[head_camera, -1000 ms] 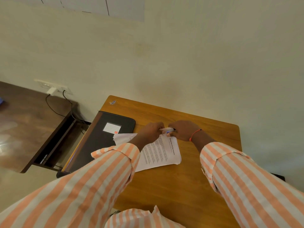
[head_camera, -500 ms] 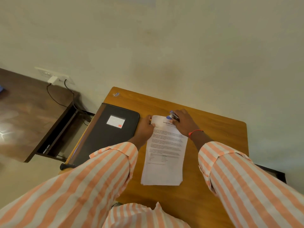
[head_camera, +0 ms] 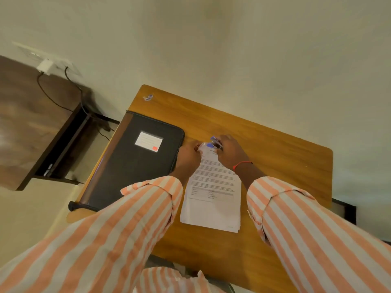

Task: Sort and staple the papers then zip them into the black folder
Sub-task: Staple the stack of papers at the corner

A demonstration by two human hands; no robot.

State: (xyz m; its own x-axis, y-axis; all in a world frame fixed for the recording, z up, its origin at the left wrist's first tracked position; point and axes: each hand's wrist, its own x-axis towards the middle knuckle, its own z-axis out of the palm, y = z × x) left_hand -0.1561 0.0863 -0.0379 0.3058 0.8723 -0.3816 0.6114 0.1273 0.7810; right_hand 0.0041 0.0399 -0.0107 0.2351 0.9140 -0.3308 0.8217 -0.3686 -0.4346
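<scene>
A stack of printed white papers (head_camera: 213, 195) lies lengthwise on the wooden table (head_camera: 275, 157), between my two arms. My right hand (head_camera: 229, 153) grips a small blue and silver stapler (head_camera: 214, 143) at the papers' far top edge. My left hand (head_camera: 189, 156) pinches the top left corner of the papers beside the stapler. The black folder (head_camera: 135, 163) lies closed flat on the table's left side, a white label with a red mark on its cover, touching my left hand's side.
A small sticker (head_camera: 148, 97) marks the table's far left corner. A dark wooden desk (head_camera: 27, 127) stands lower at the left, with a wall socket, plug and cables (head_camera: 48, 67) behind it. A plain wall runs along the table's far edge.
A second ago the papers lay crumpled and skewed near the folder; now they lie straight and flat. The stapler in my right hand has shifted left toward the top left corner, meeting my left hand.
</scene>
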